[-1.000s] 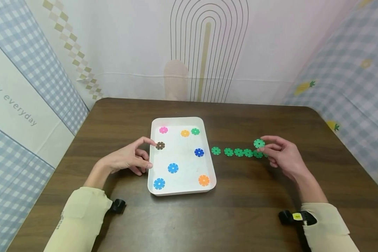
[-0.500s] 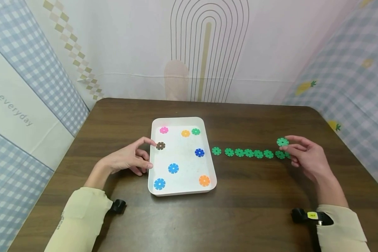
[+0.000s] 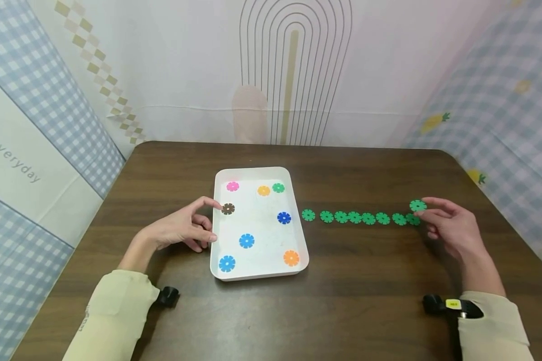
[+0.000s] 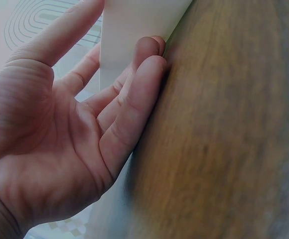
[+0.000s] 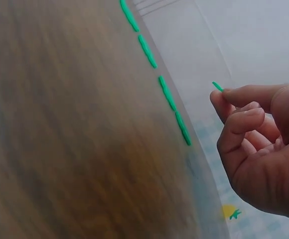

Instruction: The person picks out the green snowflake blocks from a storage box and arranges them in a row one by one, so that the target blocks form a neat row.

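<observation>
A green notched plastic disc (image 3: 417, 205) is pinched between the thumb and index finger of my right hand (image 3: 453, 225), held over the right end of a row of matching green discs (image 3: 368, 218) on the table. In the right wrist view the held disc (image 5: 217, 85) shows edge-on at the fingertips. My left hand (image 3: 187, 225) grips the left wall of a shallow white tray (image 3: 258, 275), index finger over the rim and thumb lower along it. The left wrist view shows its other fingers (image 4: 134, 104) against the tray's outer side, low by the tabletop.
Inside the tray lie scattered discs: pink (image 3: 232, 186), yellow (image 3: 264, 190), green (image 3: 278, 187), brown (image 3: 228, 208), dark blue (image 3: 284, 217), orange (image 3: 291, 258) and two light blue (image 3: 246, 240). A patterned curtain (image 3: 185, 75) hangs behind the brown table (image 3: 343, 311).
My right hand has moved right along the row with the green disc, uncovering more of the row. The left hand stays on the tray.
</observation>
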Action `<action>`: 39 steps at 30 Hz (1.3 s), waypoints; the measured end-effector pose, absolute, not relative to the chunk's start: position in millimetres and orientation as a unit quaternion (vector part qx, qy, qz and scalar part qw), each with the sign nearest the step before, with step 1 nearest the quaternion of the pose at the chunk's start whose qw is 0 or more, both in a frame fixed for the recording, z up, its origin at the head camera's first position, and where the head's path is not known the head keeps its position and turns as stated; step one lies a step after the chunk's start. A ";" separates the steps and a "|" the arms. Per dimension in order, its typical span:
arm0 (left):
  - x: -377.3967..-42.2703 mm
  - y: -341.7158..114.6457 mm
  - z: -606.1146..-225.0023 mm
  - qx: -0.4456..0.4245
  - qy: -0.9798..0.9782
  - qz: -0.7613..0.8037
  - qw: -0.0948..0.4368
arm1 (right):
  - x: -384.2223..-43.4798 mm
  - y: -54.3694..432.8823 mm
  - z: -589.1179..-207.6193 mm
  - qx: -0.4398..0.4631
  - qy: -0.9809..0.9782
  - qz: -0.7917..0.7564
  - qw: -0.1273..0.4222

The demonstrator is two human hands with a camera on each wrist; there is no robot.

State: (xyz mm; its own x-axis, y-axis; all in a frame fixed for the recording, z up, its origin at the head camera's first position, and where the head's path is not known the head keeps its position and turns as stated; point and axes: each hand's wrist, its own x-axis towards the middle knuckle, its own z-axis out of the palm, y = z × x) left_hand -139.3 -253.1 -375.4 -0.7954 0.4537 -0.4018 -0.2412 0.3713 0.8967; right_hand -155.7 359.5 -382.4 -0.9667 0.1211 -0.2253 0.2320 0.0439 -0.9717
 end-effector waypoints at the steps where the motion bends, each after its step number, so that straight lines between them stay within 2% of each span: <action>1: -139.2 -252.8 -375.3 0.070 0.766 0.557 0.313 | -155.2 361.2 -382.6 0.129 0.722 -0.678 0.040; 17: -140.0 -253.5 -374.9 0.076 0.770 0.552 0.312 | -150.1 380.0 -390.5 0.184 0.834 -0.519 0.035; 39: -139.5 -254.1 -375.4 0.076 0.770 0.552 0.311 | -149.4 378.0 -394.8 0.198 0.874 -0.442 0.041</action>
State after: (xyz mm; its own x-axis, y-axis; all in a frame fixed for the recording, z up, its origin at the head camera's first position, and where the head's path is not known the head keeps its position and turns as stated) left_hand -139.5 -254.1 -375.4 -0.7949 0.4606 -0.3948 -0.2262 0.3788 0.8974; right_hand -149.4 378.0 -394.8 -0.9181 0.3100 -0.2468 0.3826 0.5316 -0.7557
